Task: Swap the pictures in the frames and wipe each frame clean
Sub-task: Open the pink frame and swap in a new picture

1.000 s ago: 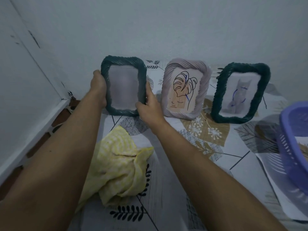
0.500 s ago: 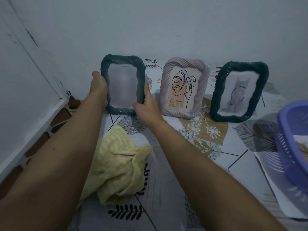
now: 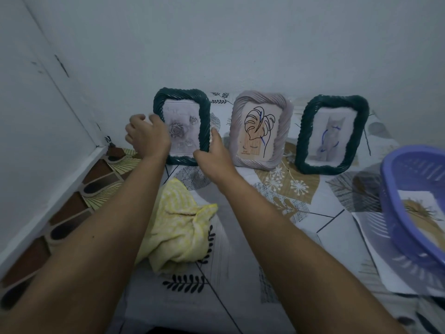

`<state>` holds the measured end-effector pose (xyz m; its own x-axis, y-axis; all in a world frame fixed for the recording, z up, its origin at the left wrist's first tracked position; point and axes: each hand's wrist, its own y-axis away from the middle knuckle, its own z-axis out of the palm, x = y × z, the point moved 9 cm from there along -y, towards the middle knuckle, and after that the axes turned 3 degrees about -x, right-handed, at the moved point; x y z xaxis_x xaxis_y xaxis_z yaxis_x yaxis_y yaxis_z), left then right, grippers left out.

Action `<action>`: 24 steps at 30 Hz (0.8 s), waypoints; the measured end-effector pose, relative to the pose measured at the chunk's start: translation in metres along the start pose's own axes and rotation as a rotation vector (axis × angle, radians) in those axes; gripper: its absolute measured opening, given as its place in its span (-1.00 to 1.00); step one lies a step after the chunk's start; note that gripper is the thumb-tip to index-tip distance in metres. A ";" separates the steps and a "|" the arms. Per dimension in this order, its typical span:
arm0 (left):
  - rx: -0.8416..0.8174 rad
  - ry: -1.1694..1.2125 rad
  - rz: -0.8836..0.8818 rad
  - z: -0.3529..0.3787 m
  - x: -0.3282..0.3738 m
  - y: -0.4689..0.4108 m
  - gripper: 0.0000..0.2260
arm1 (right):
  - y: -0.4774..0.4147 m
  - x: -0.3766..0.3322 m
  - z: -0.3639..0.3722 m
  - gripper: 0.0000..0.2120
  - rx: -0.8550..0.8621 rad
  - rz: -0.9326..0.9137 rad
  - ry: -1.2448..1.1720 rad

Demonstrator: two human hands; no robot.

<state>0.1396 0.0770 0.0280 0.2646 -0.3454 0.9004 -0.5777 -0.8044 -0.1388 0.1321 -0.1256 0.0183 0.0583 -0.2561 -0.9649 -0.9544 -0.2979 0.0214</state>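
Three picture frames stand in a row against the wall. The left dark green frame [image 3: 204,121] shows a grey rose picture. My left hand [image 3: 147,136] holds its left edge with curled, blurred fingers. My right hand [image 3: 212,155] grips its lower right corner, one finger lying up along the right edge. In the middle is the pale lilac frame [image 3: 286,131] with a line-drawn leaf picture. At the right, the second dark green frame [image 3: 361,131] holds a grey cat picture. A crumpled yellow cloth [image 3: 178,227] lies on the table between my forearms.
A purple plastic basket [image 3: 409,189] with a picture inside sits at the right edge on loose paper sheets [image 3: 370,251]. The table wears a leaf-patterned cover [image 3: 277,237]. A white wall stands close behind, and a white panel [image 3: 36,141] closes the left side.
The left green frame has gone a little lower and more upright, and its rose picture now shows clearly. My left hand has slid forward over the frame's left edge.
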 end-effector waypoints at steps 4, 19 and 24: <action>-0.020 -0.102 0.284 -0.010 0.028 0.043 -0.71 | 0.025 -0.009 -0.011 -0.50 0.027 -0.019 -0.078; -0.656 -0.248 0.607 0.075 0.043 0.181 -0.52 | 0.075 0.061 -0.126 -0.55 0.241 0.164 -0.051; -0.643 -0.212 0.403 0.095 0.027 0.171 -0.25 | 0.062 0.067 -0.128 -0.34 0.209 0.137 0.046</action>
<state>0.1215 -0.1160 -0.0111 0.0438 -0.6879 0.7245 -0.9767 -0.1821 -0.1138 0.1145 -0.2788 -0.0121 -0.0674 -0.3239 -0.9437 -0.9938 -0.0617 0.0922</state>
